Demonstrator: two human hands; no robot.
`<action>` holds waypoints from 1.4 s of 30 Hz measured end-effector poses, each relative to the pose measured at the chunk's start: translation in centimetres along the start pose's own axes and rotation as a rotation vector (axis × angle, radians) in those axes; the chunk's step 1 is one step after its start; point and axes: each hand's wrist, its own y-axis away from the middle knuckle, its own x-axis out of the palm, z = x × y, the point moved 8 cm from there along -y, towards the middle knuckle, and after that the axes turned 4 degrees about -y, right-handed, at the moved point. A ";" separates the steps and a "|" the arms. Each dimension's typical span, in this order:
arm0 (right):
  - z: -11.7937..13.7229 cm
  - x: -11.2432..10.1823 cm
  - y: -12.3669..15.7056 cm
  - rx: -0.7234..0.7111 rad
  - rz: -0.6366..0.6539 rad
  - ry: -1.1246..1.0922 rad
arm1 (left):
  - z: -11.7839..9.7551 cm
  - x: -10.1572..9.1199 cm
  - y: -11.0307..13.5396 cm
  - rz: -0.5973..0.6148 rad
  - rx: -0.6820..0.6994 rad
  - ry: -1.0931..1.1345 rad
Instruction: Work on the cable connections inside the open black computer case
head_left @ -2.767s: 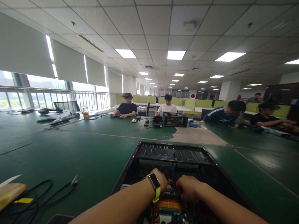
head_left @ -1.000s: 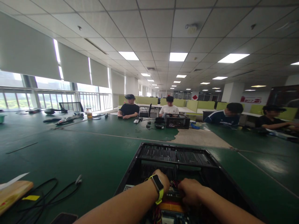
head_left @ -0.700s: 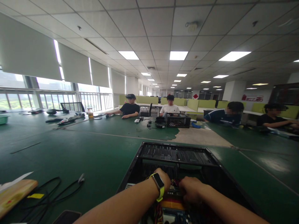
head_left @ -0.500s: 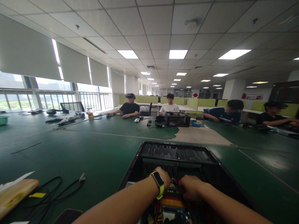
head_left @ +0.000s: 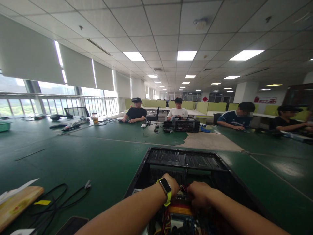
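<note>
An opened black computer case [head_left: 182, 150] lies in front of me on the green-topped table. Both hands reach down inside it. My left hand [head_left: 172, 185], with a watch [head_left: 165, 186] on a yellow-green band at the wrist, is closed; its fingertips are hidden behind the hand. Close to its right is my right hand [head_left: 199, 193], fingers curled, their tips out of sight. Red and yellow wires [head_left: 182, 188] show in the gap between the hands. Nearer to me are an orange-yellow ribbon cable [head_left: 181, 210], a bundle of wires [head_left: 166, 222] and part of a circuit board.
Black cables [head_left: 55, 202], a phone-like dark slab [head_left: 73, 225] and a wooden-looking board [head_left: 21, 205] lie at left. Across the table [head_left: 97, 156] stand a second computer case [head_left: 187, 125] and a jar [head_left: 95, 118]. Several people sit beyond.
My hands keep nearly the same place and pose inside the case. Across the table, the person at right in dark blue has turned and lowered an arm toward the tabletop.
</note>
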 end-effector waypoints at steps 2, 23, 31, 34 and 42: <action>0.0 0.0 0.0 -0.001 0.003 0.003 | 0.0 0.2 0.1 0.037 0.002 -0.043; 0.1 0.5 -0.3 -0.002 0.027 0.024 | -0.4 -0.4 1.2 0.097 -0.016 -0.062; 0.1 0.2 -0.3 -0.011 0.009 0.008 | -0.2 0.3 0.5 0.090 -0.004 -0.079; 0.1 0.0 -0.1 -0.007 0.012 0.010 | -0.3 0.3 0.6 0.101 -0.002 -0.097; 0.4 0.1 0.1 0.006 0.039 0.029 | -0.4 -0.2 1.3 0.136 -0.013 -0.083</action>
